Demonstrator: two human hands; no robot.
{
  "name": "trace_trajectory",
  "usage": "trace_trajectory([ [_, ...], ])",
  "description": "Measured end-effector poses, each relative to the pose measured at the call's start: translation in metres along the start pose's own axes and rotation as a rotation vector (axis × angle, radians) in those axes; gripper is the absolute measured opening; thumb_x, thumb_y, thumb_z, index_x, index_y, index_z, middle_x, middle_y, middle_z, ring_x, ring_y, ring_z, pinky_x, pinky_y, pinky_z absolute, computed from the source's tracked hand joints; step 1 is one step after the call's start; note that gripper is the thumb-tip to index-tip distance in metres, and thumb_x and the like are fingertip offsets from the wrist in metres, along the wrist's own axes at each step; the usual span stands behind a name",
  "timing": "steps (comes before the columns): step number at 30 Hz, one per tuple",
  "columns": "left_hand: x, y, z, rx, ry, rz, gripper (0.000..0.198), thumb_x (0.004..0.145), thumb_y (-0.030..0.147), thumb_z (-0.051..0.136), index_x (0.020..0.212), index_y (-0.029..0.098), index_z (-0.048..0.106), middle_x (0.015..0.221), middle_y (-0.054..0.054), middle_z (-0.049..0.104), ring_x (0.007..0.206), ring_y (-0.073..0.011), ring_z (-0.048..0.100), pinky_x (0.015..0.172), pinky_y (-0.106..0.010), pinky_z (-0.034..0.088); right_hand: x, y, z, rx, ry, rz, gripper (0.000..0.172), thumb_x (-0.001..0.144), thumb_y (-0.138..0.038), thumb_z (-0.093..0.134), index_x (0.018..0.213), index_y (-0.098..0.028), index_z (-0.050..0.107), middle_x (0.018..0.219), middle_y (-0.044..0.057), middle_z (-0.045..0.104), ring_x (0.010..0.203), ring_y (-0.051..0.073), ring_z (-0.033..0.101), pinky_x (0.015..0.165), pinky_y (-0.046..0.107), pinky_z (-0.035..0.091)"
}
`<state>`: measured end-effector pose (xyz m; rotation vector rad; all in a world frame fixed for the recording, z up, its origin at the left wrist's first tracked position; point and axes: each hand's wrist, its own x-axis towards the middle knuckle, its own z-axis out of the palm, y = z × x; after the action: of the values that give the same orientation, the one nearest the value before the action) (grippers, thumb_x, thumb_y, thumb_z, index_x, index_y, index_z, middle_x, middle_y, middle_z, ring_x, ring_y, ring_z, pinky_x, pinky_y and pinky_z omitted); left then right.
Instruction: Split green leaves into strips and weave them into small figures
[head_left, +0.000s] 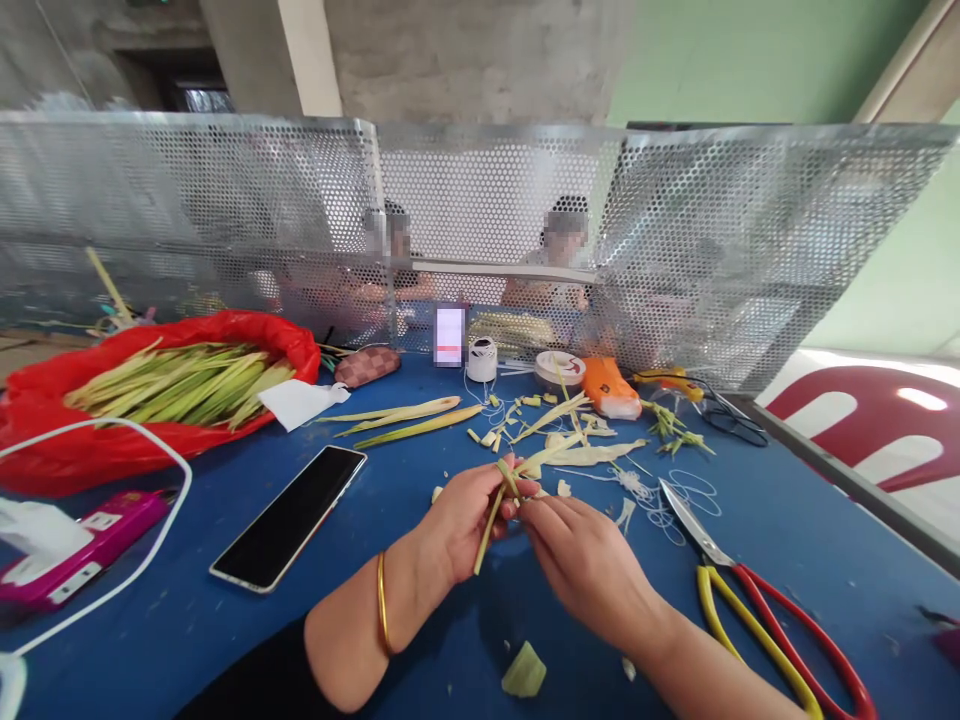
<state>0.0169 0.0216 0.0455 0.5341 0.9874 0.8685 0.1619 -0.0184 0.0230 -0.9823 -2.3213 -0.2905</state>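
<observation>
In the middle of the head view, both hands meet over a blue table. My left hand (469, 510) is closed around some folded green leaf strips (491, 530); one strip end points down toward me and a paler one sticks out up to the right. Against the same strips, my right hand (577, 545) is closed in a pinch, its fingertips partly hidden. Just beyond the hands lie pale leaf scraps (592, 453) and cut pieces. A tangle of white thread (645, 495) lies right of them, beside open-bladed scissors (705, 540) with red and yellow handles.
On the left are a red plastic bag (45, 385) of long leaves, a black phone (292, 520) and a magenta power strip (97, 545) with a white cable. Along the back stand a white spool (481, 360), a tape roll (560, 370) and a perforated metal screen (487, 180); two people sit behind it.
</observation>
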Motion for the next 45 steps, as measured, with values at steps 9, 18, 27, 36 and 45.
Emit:
trace_trajectory([
  [9, -0.002, -0.003, 0.002, -0.086, -0.011, 0.066, 0.016, 0.084, 0.025, 0.061, 0.077, 0.011, 0.062, 0.06, 0.0, 0.06, 0.047, -0.0065, 0.05, 0.047, -0.017, 0.042, 0.002, -0.008, -0.007, -0.103, 0.155, -0.064, 0.018, 0.09, -0.011, 0.048, 0.1, -0.017, 0.062, 0.087, 0.006, 0.064, 0.082, 0.019, 0.057, 0.087, 0.038, 0.04],
  [18, -0.006, -0.022, 0.009, -0.007, -0.093, 0.153, 0.028, 0.067, 0.037, 0.076, 0.065, 0.014, 0.058, 0.058, 0.004, 0.051, 0.053, -0.0078, 0.045, 0.05, -0.02, 0.036, -0.001, -0.007, 0.0, -0.114, 0.007, -0.165, 0.018, 0.09, -0.011, 0.049, 0.097, -0.018, 0.064, 0.089, 0.006, 0.066, 0.083, 0.021, 0.058, 0.093, 0.041, 0.041],
  [27, -0.011, -0.016, 0.01, 0.239, -0.117, 0.195, 0.026, 0.079, 0.036, 0.061, 0.082, 0.011, 0.069, 0.062, -0.003, 0.062, 0.05, -0.0105, 0.057, 0.057, -0.024, 0.049, 0.001, 0.002, 0.003, 0.585, 0.328, 0.711, 0.024, 0.091, -0.032, 0.051, 0.072, -0.02, 0.058, 0.064, 0.001, 0.062, 0.059, 0.015, 0.057, 0.054, 0.025, 0.046],
  [36, -0.004, -0.02, 0.005, 0.253, -0.14, 0.244, 0.025, 0.078, 0.036, 0.063, 0.083, 0.013, 0.069, 0.059, 0.0, 0.059, 0.047, -0.0088, 0.054, 0.053, -0.022, 0.049, 0.004, 0.002, 0.011, 0.732, 0.28, 0.944, 0.033, 0.084, -0.049, 0.053, 0.069, -0.019, 0.057, 0.059, 0.0, 0.061, 0.052, 0.015, 0.053, 0.047, 0.025, 0.041],
  [45, -0.006, -0.023, 0.009, 0.126, -0.062, 0.22, 0.021, 0.078, 0.033, 0.066, 0.073, 0.012, 0.066, 0.058, 0.0, 0.06, 0.044, -0.0071, 0.051, 0.051, -0.021, 0.049, 0.004, 0.009, 0.018, 0.924, 0.212, 1.078, 0.034, 0.074, -0.049, 0.063, 0.061, -0.022, 0.047, 0.049, -0.006, 0.046, 0.041, 0.01, 0.038, 0.039, 0.023, 0.031],
])
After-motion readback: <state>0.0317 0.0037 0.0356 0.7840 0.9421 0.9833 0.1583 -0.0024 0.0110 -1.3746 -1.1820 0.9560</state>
